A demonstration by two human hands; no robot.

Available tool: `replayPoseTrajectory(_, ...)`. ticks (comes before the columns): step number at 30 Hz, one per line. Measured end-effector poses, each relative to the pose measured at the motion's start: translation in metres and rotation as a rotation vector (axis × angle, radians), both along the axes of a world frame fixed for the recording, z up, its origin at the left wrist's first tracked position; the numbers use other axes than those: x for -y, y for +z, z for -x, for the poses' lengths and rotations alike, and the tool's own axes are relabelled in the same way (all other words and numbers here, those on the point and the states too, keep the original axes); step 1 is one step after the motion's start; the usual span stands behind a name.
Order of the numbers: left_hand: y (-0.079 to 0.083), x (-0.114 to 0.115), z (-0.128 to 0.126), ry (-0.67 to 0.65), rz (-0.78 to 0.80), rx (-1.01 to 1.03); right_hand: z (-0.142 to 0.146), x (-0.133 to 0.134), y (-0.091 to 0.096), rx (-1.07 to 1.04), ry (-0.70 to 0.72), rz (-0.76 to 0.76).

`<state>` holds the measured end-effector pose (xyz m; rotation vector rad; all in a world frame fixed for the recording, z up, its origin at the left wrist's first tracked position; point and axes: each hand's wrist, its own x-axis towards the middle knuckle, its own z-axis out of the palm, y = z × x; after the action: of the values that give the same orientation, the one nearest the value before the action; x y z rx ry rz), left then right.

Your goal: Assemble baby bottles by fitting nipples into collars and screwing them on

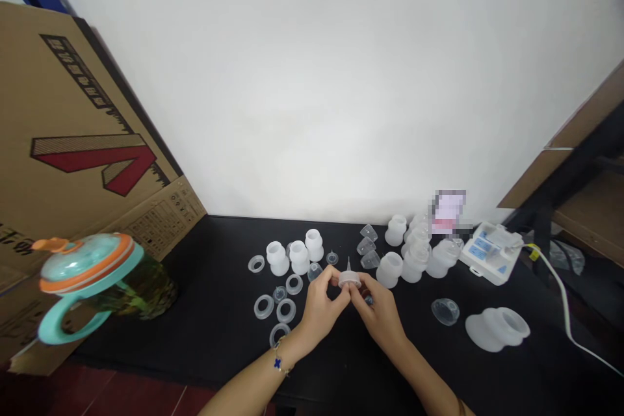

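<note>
My left hand [324, 300] and my right hand [375, 305] meet over the black table, fingers closed on a white bottle collar [350, 278] with a thin clear teat standing up through it. Thumbs press at its near side. Left of my hands lie several loose collar rings [264, 307] and a clear silicone teat [279, 294]. Behind them stand three small white bottles [299, 257]. Just beyond my right hand are more translucent bottles [389, 270] and several clear caps [366, 246]. The underside of the held collar is hidden by my fingers.
A jug [141, 286] with an orange and teal lid stands at the left by a cardboard box [73, 130]. To the right lie a clear dome cap [445, 312], a large bottle [496, 329] and a white box [491, 253] with a cable [565, 305]. A white wall [331, 78] rises behind.
</note>
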<state>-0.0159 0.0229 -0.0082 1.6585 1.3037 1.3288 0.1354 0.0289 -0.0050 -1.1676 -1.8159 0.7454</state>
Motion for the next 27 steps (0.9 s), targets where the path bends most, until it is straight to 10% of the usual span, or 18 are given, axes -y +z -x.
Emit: replayPoseTrajectory(27,-0.0039,-0.0014,0.0006,-0.001,0.003,-0.011,0.0001,-0.001,-0.0004,-0.002,-0.007,0.011)
